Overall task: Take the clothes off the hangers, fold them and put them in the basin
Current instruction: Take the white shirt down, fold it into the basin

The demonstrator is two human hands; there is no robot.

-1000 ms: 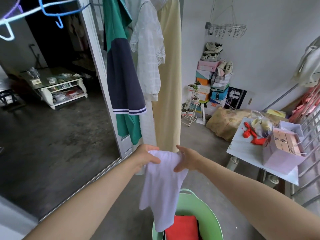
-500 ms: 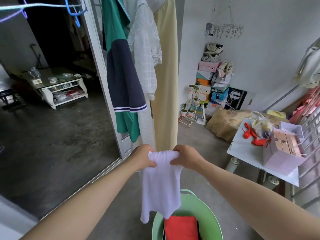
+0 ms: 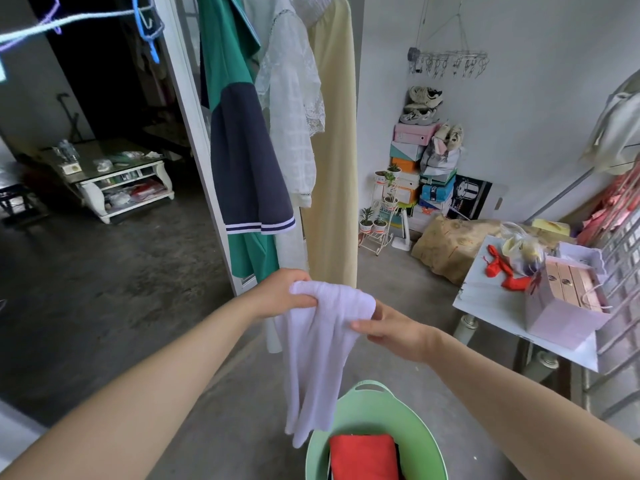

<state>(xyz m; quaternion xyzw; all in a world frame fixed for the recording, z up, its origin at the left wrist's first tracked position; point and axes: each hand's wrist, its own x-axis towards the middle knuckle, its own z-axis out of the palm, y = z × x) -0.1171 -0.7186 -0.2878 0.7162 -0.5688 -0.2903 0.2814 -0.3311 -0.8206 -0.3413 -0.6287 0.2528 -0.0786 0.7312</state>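
- A person holds a white garment (image 3: 318,348) in mid-air just below the centre of the frame, bunched at the top and hanging in one long fold.
- The left hand (image 3: 280,294), at the cloth's ten o'clock, is clenched around the gathered top edge.
- The right hand (image 3: 391,327), at the cloth's three o'clock, pinches the side of the fabric between thumb and fingers.
- At six o'clock the garment's lower end dangles over the near rim of a green basin (image 3: 363,400) on the floor. It cannot be told whether cloth and rim touch.
- A folded red cloth (image 3: 363,455) lies inside the basin.
- At twelve o'clock, beyond the hands, three pieces hang side by side: a green and navy top (image 3: 239,161), a white lace blouse (image 3: 291,109) and a pale yellow garment (image 3: 336,150).
- Blue hangers (image 3: 147,26) hang bare at eleven o'clock.
- At three o'clock a table (image 3: 491,303) carries a pink box (image 3: 561,313) and red items.
- Stacked shoe boxes (image 3: 415,154) stand against the far wall at one o'clock.
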